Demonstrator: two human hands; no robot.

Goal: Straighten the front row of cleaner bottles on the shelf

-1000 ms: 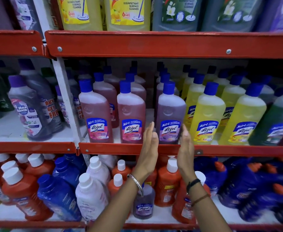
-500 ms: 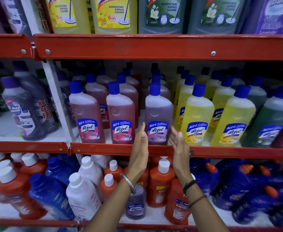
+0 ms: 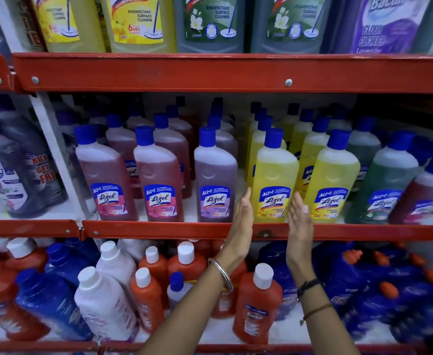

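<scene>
Head view: yellow cleaner bottle (image 3: 274, 180) stands upright at the front of the middle shelf (image 3: 184, 230), framed by two flat, open palms holding nothing. Left hand (image 3: 243, 216) lies just beside its left edge, right hand (image 3: 298, 217) by its right. Translucent plastic, rounded shoulders, blue cap, glossy label. Purple bottle (image 3: 214, 180) stands leftward, another yellow bottle (image 3: 331, 180) rightward.

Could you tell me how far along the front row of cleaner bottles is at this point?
Looks done: the two pink bottles and the purple bottle stand upright, labels forward, at the shelf lip. In hand: the left hand and right hand, both open, flank the first yellow bottle. Probably left: the second yellow bottle and the green bottle further right.
</scene>
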